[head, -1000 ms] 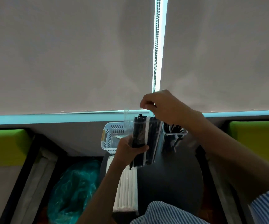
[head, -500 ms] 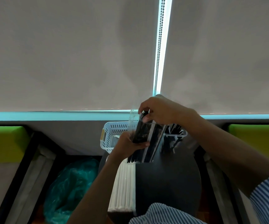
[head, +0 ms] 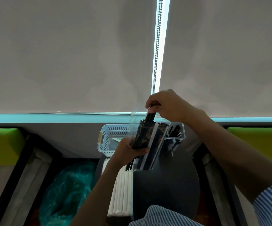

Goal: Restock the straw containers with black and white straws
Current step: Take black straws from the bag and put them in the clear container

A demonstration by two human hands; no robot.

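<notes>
Blinds behind, dark round worktop (head: 172,185) below. Your left hand (head: 128,150) grips the straw pack (head: 148,141); right hand (head: 168,106) pinches, seemingly, several black straws (head: 150,117). Step: withdrawal. Next: lift clear, drop into the bin (head: 178,129).

surface: round dark table (head: 168,190) | on it: white straws pack (head: 122,191); white basket (head: 111,141); clear container (head: 176,135)
</notes>
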